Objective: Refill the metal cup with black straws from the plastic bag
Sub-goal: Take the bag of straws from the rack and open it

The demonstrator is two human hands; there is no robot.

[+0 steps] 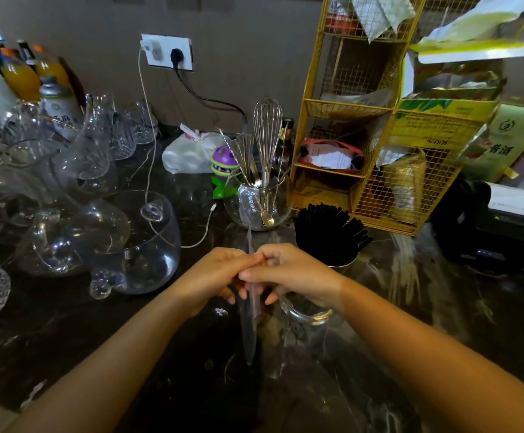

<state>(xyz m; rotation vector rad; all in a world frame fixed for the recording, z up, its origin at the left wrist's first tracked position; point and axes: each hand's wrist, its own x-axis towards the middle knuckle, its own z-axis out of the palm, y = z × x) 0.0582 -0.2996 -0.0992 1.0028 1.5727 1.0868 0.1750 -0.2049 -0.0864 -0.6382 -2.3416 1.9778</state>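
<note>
Left hand (pixel 213 273) and right hand (pixel 291 273) both pinch clear plastic bag (pixel 252 307) upright; metal cup (pixel 329 242) of black straws (pixel 326 223) at 1 o'clock on surface (pixel 379 339).

Straws, cup and bag at the counter's middle

The metal cup (pixel 332 254) stands upright on the dark counter, packed with black straws (pixel 329 225) that fan out above its rim. Just left of it, a narrow clear plastic bag (pixel 250 320) hangs almost vertical, pinched near its top, with a dark straw inside it.
</note>
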